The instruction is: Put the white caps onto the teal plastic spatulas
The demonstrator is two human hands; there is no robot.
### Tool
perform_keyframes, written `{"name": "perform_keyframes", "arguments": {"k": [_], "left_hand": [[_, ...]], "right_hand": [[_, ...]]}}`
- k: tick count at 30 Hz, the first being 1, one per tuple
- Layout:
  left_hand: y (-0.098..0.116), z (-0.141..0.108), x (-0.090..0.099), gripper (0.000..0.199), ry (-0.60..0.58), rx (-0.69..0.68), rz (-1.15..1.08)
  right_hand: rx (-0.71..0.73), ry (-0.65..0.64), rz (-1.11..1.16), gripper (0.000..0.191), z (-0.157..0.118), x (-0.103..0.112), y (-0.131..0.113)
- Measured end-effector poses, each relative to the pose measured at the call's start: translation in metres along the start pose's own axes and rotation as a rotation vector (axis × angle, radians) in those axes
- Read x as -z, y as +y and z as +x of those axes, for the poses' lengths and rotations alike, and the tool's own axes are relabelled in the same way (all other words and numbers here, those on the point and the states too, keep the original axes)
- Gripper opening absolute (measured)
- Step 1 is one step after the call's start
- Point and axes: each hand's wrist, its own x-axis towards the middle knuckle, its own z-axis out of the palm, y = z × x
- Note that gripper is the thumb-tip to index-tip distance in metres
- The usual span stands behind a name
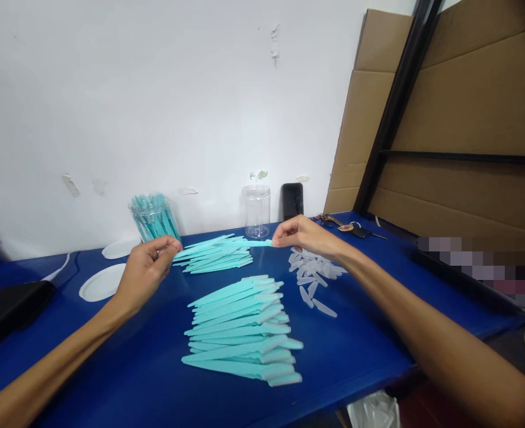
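My right hand [295,233] pinches the right end of a teal eyebrow razor [260,243], above the back pile. My left hand [148,264] is closed in a pinch by the left ends of that pile of teal razors [220,255]; what its fingertips hold, if anything, I cannot make out. Nearer to me, more teal razors [239,327] lie side by side in a rough stack, with paler covers over their right ends. Under my right wrist is a heap of small translucent blade caps [313,267], a few of them scattered toward me.
Against the wall stand a clear jar full of teal razors [153,217], a clear jar [257,211] and a dark phone [292,200]. Two white round lids [99,284] lie at left near a black object [12,312]. Keys [355,229] rest at the back right of the blue table [146,368].
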Motion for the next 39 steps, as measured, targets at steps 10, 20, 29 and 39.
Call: {"name": "perform_keyframes", "arguments": {"k": [10,20,29,39], "left_hand": [[-0.002,-0.008,-0.011,0.035,0.042,0.085,-0.103],[0.006,-0.014,-0.02,0.042,-0.025,0.061,-0.065],[0.009,-0.013,-0.021,0.056,-0.012,0.052,0.013],[0.018,-0.015,-0.027,0.045,0.008,0.015,0.142]], "right_hand": [[-0.054,-0.512,0.011,0.018,-0.012,-0.03,-0.017],[-0.102,-0.536,-0.028,0.024,-0.013,-0.04,-0.018],[-0.24,-0.403,-0.389,0.028,-0.019,0.0,-0.024],[-0.445,-0.455,-0.726,0.031,-0.029,-0.011,-0.034]]}}
